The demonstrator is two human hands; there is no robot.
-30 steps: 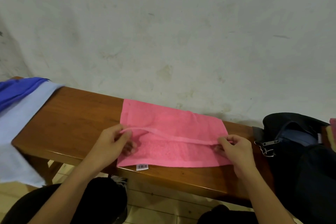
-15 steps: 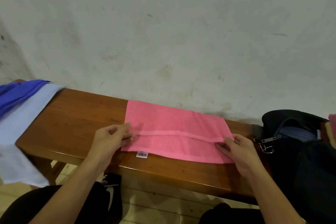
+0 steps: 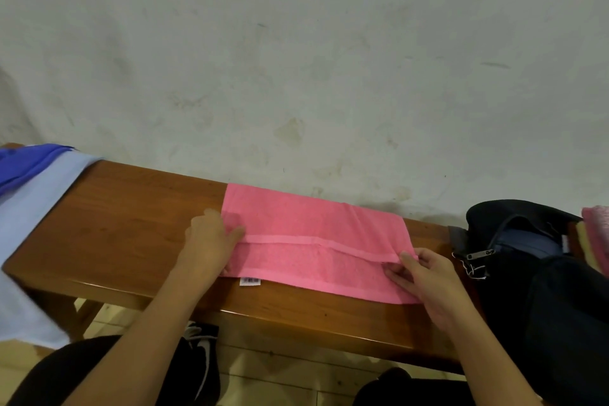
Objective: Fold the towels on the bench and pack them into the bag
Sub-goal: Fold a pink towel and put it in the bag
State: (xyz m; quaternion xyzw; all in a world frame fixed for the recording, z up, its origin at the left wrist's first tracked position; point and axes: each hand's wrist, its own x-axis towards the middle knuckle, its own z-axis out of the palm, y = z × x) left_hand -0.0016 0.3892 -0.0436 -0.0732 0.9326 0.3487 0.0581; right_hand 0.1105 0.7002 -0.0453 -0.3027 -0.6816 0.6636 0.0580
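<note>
A pink towel (image 3: 313, 221) lies flat across the wooden bench (image 3: 131, 217), with a hemmed edge running lengthwise along its middle and a small white label at its near left corner. My left hand (image 3: 207, 241) holds the towel's left end, fingers curled round the hemmed edge. My right hand (image 3: 425, 277) pinches the hemmed edge at the towel's right end. A dark bag (image 3: 527, 260) stands open on the bench just right of the towel.
A light blue towel (image 3: 29, 224) and a darker blue towel (image 3: 26, 161) drape over the bench's left end. Folded pink and yellow cloth (image 3: 596, 234) shows at the right edge by the bag. A stained wall rises directly behind the bench.
Both hands have carried the near hemmed edge away from me and laid it on the towel's middle. The raised fold has flattened onto the bench.
</note>
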